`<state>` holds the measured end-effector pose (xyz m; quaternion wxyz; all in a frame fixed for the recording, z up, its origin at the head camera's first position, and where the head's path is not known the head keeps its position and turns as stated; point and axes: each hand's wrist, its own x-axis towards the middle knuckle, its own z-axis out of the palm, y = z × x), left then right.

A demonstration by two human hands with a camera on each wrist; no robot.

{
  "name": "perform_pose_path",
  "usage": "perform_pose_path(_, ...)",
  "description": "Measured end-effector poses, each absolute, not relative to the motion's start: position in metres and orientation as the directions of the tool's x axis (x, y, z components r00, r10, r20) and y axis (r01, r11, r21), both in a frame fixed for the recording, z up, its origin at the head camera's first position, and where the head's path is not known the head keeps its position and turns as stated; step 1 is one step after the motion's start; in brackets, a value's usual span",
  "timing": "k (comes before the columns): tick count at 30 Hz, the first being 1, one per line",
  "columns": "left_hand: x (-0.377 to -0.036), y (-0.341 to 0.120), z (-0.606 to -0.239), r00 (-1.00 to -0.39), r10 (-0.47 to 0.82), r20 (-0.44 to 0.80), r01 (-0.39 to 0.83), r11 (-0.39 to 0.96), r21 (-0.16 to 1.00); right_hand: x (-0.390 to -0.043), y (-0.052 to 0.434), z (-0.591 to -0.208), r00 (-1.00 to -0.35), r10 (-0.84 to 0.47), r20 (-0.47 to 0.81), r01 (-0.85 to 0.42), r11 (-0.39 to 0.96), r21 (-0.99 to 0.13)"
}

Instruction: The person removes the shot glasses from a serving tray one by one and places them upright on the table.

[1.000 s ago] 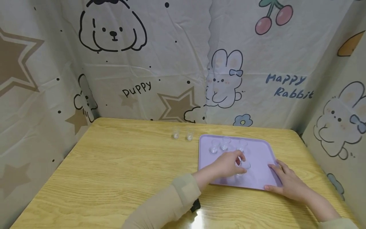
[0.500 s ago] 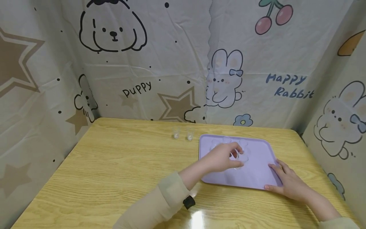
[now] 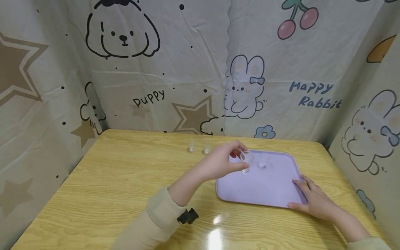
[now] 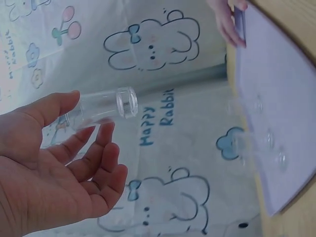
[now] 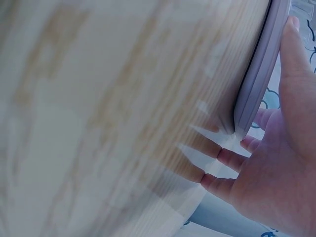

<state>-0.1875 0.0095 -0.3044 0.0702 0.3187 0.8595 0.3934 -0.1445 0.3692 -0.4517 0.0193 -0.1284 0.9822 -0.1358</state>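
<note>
my left hand (image 3: 222,160) pinches a small clear cup (image 3: 246,158) between thumb and fingers (image 4: 94,143), above the far left part of the lilac tray (image 3: 265,187). my right hand (image 3: 315,198) rests on the tray's near right corner, fingers spread and relaxed. another clear cup (image 3: 261,161) stands on the tray just beside the held one, and two cups (image 3: 199,146) stand on the wooden surface (image 3: 109,184) left of the tray.

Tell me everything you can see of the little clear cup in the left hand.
The clear cup is small, transparent and cylindrical, glass or plastic by its look, and seems empty. The left hand pinches it between thumb and fingers, lifted above the far left part of the purple tray. In the wrist view it lies sideways, one round end pointing away from the palm.
</note>
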Motion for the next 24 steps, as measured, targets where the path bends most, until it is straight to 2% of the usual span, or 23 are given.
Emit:
perform_pose_path(11, -0.191, -0.047, -0.287, -0.859, 0.479, 0.178, 0.431, 0.492, 0.757, -0.145, 0.369, -0.454, -0.968, -0.252, -0.008, -0.24, 0.932, -0.272)
perform_pose_path(24, -0.219, -0.106, -0.304, -0.928, 0.312, 0.203, 0.346, 0.525, 0.777, -0.144, 0.37, -0.455, -0.969, -0.247, -0.016, -0.233, 0.932, -0.277)
